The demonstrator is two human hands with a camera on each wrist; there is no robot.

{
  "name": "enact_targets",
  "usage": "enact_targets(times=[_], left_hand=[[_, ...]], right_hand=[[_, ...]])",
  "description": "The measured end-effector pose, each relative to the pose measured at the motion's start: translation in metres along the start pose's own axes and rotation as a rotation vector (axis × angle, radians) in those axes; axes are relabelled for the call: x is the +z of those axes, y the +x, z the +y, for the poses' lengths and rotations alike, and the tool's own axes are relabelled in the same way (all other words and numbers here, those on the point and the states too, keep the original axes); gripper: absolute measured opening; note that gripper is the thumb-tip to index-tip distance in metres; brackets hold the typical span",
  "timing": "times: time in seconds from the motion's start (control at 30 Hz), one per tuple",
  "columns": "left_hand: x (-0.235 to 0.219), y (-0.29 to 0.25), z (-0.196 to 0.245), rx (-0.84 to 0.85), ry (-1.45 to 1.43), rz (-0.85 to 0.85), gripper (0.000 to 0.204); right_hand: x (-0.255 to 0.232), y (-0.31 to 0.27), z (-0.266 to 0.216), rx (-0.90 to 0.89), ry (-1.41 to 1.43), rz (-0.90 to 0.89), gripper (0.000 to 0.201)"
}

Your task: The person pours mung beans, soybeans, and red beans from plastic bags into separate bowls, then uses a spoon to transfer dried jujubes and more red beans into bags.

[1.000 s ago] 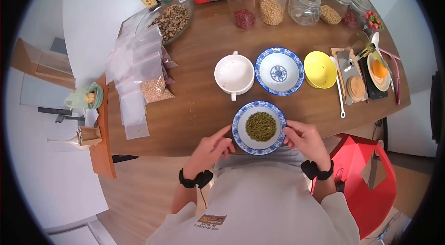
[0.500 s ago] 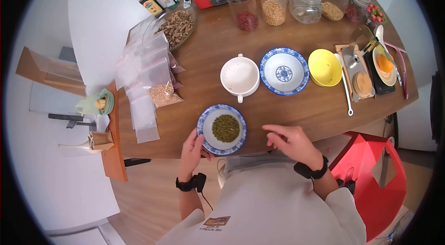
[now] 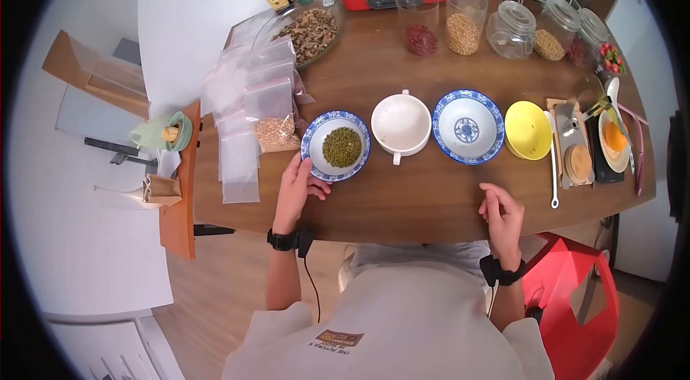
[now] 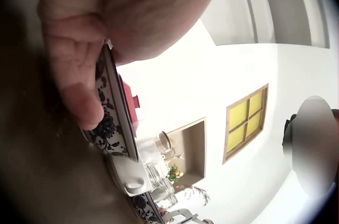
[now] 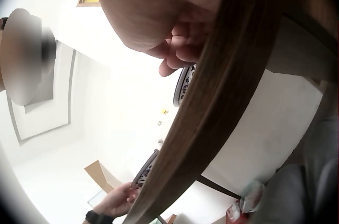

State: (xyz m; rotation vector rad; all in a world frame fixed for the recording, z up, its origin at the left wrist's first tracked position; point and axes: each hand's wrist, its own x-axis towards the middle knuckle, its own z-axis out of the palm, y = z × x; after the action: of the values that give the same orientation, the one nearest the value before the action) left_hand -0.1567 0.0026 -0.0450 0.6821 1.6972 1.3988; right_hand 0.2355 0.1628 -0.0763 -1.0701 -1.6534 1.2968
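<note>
Left hand (image 3: 293, 195) clamped on the near-left rim of a patterned bowl (image 3: 315, 148); thumb at the rim, fingers against the outer wall in the left wrist view. Green beans (image 3: 342, 147) heaped in the middle of the bowl, pale inner wall showing around them. Whether the base touches the table (image 3: 402, 200): cannot tell.

Bowl's position: left part of the table, just right of a bag of pale beans (image 3: 276, 136), left of a white two-handled bowl (image 3: 401, 123). Bag and patterned bowl very close; contact unclear. More clear bags (image 3: 239, 168) left of the bean bag, overlapping. Glass dish (image 3: 336, 40) of dried brown pieces beyond the bags.

Right hand (image 3: 504, 216) well apart from the patterned bowl, at the near side of the table, below the yellow bowl (image 3: 528, 131) and the blue-rimmed bowl (image 3: 467, 110) in the head view. Fingers loosely curled and close together, nothing held. White two-handled bowl, blue-rimmed bowl and yellow bowl stand in a row; white spoon (image 3: 553, 172) just right of the yellow one
</note>
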Motion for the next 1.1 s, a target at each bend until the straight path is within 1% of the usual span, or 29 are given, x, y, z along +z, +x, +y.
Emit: enact_targets(times=[0.1,0.23,0.33,0.37,0.43,0.47,0.53,0.57,0.6,0.67,0.7,0.77,0.87,0.97,1.1], left_hand=[[0.001,0.01,0.004,0.007,-0.005,0.006,0.038],[0.003,0.018,0.005,0.012,-0.018,0.015,0.037],[0.005,0.02,0.006,0.013,-0.035,0.038,0.041],[0.0,0.016,0.011,0.012,-0.035,0.038,0.041],[-0.012,0.002,0.033,-0.147,0.319,0.131,0.043],[-0.017,-0.003,0.033,-0.147,0.323,0.122,0.043],[-0.019,-0.016,0.037,-0.095,0.275,0.076,0.044],[-0.014,-0.023,0.037,-0.103,0.242,0.003,0.045],[0.003,-0.027,0.041,-0.108,0.242,0.005,0.045],[0.042,-0.034,0.041,-0.139,0.101,-0.235,0.045],[0.056,-0.034,0.038,-0.139,0.093,-0.23,0.045],[0.081,-0.028,0.035,-0.139,0.114,-0.368,0.047],[0.103,-0.01,0.025,-0.113,0.034,-0.39,0.045],[0.11,0.005,0.013,-0.124,0.022,-0.402,0.043],[0.119,0.006,0.012,-0.129,0.017,-0.392,0.038]], right_hand=[[0.001,0.001,0.001,-0.027,-0.008,0.011,0.019],[0.001,0.003,0.0,-0.019,-0.032,0.004,0.019],[0.003,0.004,0.0,-0.021,-0.035,-0.009,0.019],[0.003,0.004,-0.001,-0.024,-0.042,-0.01,0.019],[0.0,0.002,0.0,-0.016,-0.053,0.004,0.019],[0.0,0.002,0.001,-0.028,-0.058,0.006,0.019],[0.001,0.003,0.001,-0.04,-0.062,0.01,0.019],[0.002,0.003,0.001,-0.036,-0.053,0.014,0.019],[0.002,0.003,0.0,-0.031,-0.045,0.013,0.019],[0.001,0.004,-0.006,-0.018,-0.053,0.004,0.019],[0.0,0.005,-0.008,-0.011,-0.06,0.005,0.018],[0.0,0.002,-0.001,-0.012,-0.038,0.006,0.019],[-0.002,0.0,0.003,-0.022,-0.008,0.03,0.02],[-0.002,-0.002,0.004,-0.039,0.008,0.06,0.02],[-0.001,-0.002,-0.001,-0.031,0.008,0.081,0.019]])
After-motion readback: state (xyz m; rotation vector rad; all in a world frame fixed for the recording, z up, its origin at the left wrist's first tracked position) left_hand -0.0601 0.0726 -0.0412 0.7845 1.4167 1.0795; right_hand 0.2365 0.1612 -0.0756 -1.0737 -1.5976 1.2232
